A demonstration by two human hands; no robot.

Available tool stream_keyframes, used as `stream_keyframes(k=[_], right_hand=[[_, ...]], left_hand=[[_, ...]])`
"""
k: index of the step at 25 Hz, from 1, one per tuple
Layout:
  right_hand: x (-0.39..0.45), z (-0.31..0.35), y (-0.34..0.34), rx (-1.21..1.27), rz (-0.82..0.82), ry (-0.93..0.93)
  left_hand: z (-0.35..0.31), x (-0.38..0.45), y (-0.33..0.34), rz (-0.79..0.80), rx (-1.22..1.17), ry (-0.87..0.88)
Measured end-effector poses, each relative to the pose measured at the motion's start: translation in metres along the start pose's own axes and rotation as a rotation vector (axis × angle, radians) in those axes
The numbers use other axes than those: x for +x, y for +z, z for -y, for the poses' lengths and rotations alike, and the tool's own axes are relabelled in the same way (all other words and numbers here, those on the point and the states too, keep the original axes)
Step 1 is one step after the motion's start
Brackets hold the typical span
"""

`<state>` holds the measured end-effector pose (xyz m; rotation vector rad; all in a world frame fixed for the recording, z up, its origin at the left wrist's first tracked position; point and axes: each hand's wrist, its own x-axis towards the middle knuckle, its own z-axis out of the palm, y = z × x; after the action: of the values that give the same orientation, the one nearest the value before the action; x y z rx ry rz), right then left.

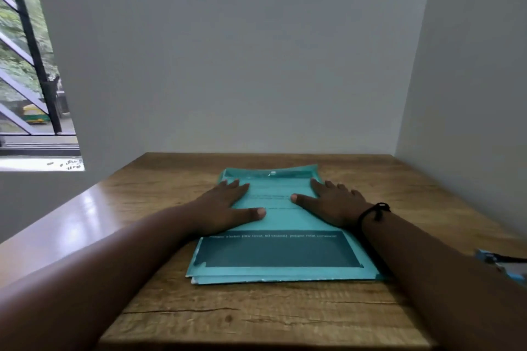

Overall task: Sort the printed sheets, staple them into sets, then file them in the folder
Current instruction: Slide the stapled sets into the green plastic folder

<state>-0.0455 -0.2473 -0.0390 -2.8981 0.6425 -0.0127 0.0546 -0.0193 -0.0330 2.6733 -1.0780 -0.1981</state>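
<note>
On the middle of the wooden table (171,308) lies the teal folder (288,225), flat, with its long axis running away from the person toward the back wall (228,51). Its flap end with a snap points to the wall and its near short edge points to the person. Printed sheets (278,251) show through the translucent cover, with a dark block and a line of text near the close end. The left hand (228,202) presses flat on the folder's left part, fingers straight and slightly spread, thumb out. The right hand (333,202) lies flat on the right part, fingers apart; a black cord (370,212) goes around its wrist. Near the right edge rests a light blue stapler (502,263), partly cut off. A window (28,65) opens at the left.
</note>
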Motion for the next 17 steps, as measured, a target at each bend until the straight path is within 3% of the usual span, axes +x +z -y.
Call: stream_keyframes(k=[7,17], right_hand=[[-0.002,0.011,0.016,-0.014,-0.131,0.022],[-0.028,0.027,0.016,-0.018,-0.104,0.081]], left_hand=[[0.027,-0.006,0.008,-0.12,-0.024,0.011],[0.03,-0.014,0.008,-0.128,-0.026,-0.029]])
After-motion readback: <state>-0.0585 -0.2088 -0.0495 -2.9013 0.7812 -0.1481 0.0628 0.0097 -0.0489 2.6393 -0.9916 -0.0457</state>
